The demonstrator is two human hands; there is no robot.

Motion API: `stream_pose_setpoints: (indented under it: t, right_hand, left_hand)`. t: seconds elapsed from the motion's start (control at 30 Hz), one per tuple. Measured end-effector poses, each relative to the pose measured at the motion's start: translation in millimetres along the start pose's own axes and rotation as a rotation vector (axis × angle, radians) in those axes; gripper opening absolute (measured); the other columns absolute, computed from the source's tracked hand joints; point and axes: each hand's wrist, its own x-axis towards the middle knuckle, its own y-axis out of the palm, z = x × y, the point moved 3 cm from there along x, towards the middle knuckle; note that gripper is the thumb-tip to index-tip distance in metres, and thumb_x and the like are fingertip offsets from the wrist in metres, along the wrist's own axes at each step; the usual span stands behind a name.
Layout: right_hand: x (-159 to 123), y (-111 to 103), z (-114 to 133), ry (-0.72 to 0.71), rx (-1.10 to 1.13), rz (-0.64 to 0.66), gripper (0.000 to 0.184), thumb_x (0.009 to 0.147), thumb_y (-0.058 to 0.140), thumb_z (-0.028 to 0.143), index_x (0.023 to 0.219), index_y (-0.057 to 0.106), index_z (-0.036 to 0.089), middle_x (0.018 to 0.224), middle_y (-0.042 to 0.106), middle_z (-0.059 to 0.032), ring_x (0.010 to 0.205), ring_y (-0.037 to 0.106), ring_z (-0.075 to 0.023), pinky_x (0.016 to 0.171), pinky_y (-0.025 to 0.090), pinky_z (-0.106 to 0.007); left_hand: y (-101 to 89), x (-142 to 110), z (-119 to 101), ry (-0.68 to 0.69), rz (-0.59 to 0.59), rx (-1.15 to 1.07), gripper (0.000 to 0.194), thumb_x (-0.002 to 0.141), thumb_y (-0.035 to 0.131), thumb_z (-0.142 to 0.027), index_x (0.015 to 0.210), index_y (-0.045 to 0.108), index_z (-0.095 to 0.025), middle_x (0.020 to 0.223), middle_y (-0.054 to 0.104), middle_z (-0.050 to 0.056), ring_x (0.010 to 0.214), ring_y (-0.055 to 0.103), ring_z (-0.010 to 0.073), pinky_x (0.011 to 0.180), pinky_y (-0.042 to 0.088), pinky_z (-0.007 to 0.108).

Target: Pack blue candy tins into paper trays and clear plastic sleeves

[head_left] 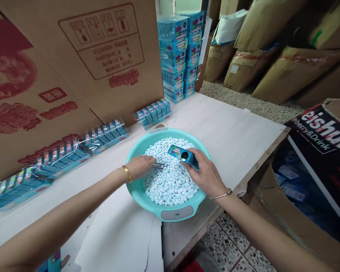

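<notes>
A turquoise basin (138, 200) filled with small white and pale blue candies (170, 185) stands on the white table. My left hand (140, 167), with a gold bracelet on its wrist, reaches over the basin's left side. Its fingers are closed on a thin grey metal tool (158, 165), whose tip lies among the candies; its full shape is hidden. Above the candies on the right, my right hand (205, 172) grips a small blue candy box (176, 152). A dark round opening shows in the box, with a white candy at its edge.
Wrapped packs of small blue boxes (104, 136) line a big cardboard carton (102, 90). More blue packs (174, 56) are stacked behind. A black-printed carton (323, 128) holds blue packages at right. At lower left, another person's fingers (65, 261) touch a blue box (55, 260).
</notes>
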Motion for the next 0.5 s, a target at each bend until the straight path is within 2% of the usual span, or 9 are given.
stream_pose_setpoints:
  t: [0.1,0.17,0.23,0.37,0.5]
  right_hand:
    - [1,1,-1,0.018,0.016,0.004,0.035,0.088,0.053,0.031,0.122,0.047,0.024,0.117,0.06,-0.0111,0.109,0.058,-0.0277,0.092,0.048,-0.046]
    - [2,-1,0,0.043,0.04,0.008,0.034,0.088,0.054,0.033,0.121,0.047,0.025,0.114,0.061,-0.0102,0.105,0.059,-0.0269,0.089,0.049,-0.044]
    - [4,-3,1,0.08,0.062,0.005,0.033,0.088,0.054,0.034,0.119,0.047,0.024,0.11,0.062,-0.0092,0.101,0.06,-0.0259,0.086,0.05,-0.042]
    - [6,-6,2,0.15,0.087,0.002,0.034,0.086,0.056,0.036,0.117,0.048,0.024,0.107,0.063,-0.0087,0.096,0.061,-0.0261,0.083,0.05,-0.042]
    - [6,-3,0,0.147,0.068,0.026,0.034,0.087,0.055,0.035,0.117,0.048,0.023,0.108,0.063,-0.0099,0.098,0.061,-0.0277,0.083,0.05,-0.042]
  left_hand:
    - [26.5,14,-24,0.077,-0.015,-0.263,0.017,0.087,0.045,-0.016,0.103,0.05,-0.018,0.103,0.062,0.007,0.092,0.057,0.0191,0.079,0.044,0.029]
    - [31.1,17,-34,0.11,-0.002,-0.419,0.022,0.085,0.046,-0.014,0.106,0.049,-0.018,0.101,0.062,0.006,0.089,0.057,0.0173,0.078,0.044,0.027]
    - [29.1,15,-35,0.143,0.02,-0.549,0.022,0.085,0.047,-0.015,0.107,0.049,-0.018,0.098,0.061,0.005,0.085,0.056,0.0158,0.077,0.044,0.026]
    - [9.1,-6,-20,0.213,-0.01,-0.704,0.022,0.089,0.05,-0.03,0.106,0.049,-0.017,0.094,0.059,0.005,0.082,0.052,0.0144,0.076,0.044,0.026]
    - [-30.9,-36,-5,0.195,-0.092,-0.662,0.025,0.091,0.047,-0.036,0.106,0.052,-0.017,0.093,0.059,0.005,0.08,0.051,0.0135,0.073,0.043,0.025]
